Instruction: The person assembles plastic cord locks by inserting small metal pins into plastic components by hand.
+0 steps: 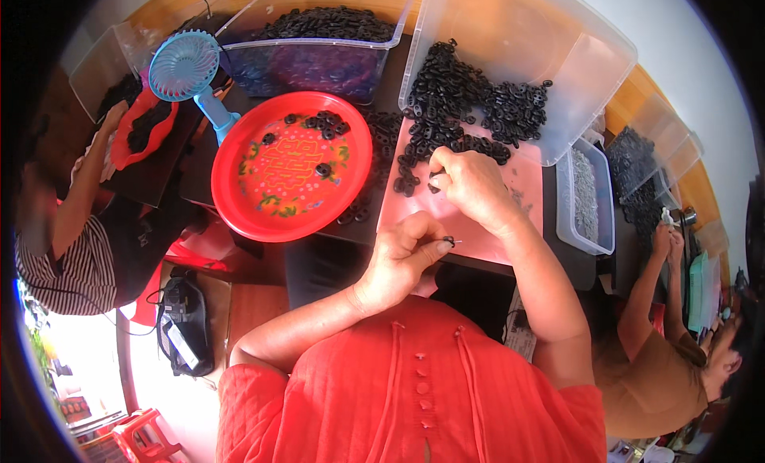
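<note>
My left hand is closed in a pinch near the front edge of the pink sheet. Between its thumb and forefinger is a small black plastic piece with a thin metal pin sticking out. Above and to the right, my right hand pinches another small black plastic piece, mostly hidden by the fingers. Just beyond it lies a heap of black oval pieces with holes, spilling from a tipped clear plastic bin onto the sheet.
A round red tray holds several black pieces. A blue fan stands behind it. A clear bin of black pieces is at the back. To the right sits a white tub of small metal pins. People work on both sides.
</note>
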### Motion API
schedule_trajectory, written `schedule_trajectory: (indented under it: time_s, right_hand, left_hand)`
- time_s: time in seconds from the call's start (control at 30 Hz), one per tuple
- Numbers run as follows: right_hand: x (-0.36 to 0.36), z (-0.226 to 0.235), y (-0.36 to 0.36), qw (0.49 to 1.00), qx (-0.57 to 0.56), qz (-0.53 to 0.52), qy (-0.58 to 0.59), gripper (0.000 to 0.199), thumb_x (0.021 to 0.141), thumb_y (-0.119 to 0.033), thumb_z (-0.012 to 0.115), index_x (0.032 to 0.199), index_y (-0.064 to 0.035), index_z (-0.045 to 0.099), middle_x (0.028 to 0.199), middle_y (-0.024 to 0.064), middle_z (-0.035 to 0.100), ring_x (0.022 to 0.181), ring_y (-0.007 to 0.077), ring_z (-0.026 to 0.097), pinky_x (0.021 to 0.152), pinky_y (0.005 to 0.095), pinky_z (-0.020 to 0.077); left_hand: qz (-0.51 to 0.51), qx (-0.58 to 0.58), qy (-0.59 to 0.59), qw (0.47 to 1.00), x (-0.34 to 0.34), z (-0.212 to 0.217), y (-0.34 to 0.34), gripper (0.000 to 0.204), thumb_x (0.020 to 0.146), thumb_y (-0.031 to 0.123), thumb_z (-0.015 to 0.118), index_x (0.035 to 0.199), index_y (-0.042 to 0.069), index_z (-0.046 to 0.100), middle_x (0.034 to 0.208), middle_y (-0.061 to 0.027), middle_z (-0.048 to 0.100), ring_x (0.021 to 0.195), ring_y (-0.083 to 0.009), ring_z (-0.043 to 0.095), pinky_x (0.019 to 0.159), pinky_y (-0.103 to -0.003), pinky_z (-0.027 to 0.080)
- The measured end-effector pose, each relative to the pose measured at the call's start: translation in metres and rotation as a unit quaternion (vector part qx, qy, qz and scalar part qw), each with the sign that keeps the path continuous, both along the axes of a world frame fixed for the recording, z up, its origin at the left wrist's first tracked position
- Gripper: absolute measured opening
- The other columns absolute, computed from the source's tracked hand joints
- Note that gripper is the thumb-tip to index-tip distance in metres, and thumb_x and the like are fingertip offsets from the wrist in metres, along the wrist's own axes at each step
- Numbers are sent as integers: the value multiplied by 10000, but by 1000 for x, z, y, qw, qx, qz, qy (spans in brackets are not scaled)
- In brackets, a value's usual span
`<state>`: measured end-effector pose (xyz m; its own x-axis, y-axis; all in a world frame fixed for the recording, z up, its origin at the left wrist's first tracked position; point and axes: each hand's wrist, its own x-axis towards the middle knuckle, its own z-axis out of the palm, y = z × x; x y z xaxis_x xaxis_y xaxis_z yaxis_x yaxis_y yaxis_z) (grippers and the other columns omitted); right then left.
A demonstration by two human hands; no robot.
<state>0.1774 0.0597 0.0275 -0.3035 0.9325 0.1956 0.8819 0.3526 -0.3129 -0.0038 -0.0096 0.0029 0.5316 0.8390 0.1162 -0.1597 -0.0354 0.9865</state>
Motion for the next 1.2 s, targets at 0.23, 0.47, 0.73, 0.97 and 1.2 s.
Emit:
schedule_trajectory:
  time_s: [0.23,0.47,0.73,0.97,1.2]
  right_hand:
    - [20,5,-26,995,53,80,24,47,811,-51,635,857,-47,624,847,114,657,722,320,645,616,430,485]
    - [19,-4,-28,996,76,-34,40,82,843,-130,649,839,-54,620,762,106,670,679,303,647,594,413,482]
    - [-3,-3,-3,997,31,-64,-42,200,846,-243,676,817,-56,611,707,148,652,680,332,643,606,458,472]
    - [-1,6,-3,998,-17,-38,40,177,793,-183,690,816,-44,582,661,142,615,637,327,620,588,439,452]
    - [0,1,-3,999,18,22,21,148,751,-128,683,845,-66,587,679,141,614,633,331,616,573,428,461]
  left_hand:
    - [-1,-22,-1,1000,-1,3,-1,76,955,55,584,903,16,544,661,-33,552,450,-95,558,395,-212,404]
    - [6,-67,27,997,2,10,-2,75,947,60,597,914,15,546,694,-48,569,475,-103,573,391,-220,464]
    - [9,-54,13,998,1,8,-3,76,946,62,597,914,19,544,695,-44,565,477,-105,574,393,-216,464]
    - [1,-6,13,1000,-1,0,-1,70,951,40,583,904,16,537,657,-26,549,458,-92,563,409,-210,401]
    - [25,-32,7,999,0,1,-2,82,904,34,660,857,27,594,704,23,550,541,-31,459,475,-204,364]
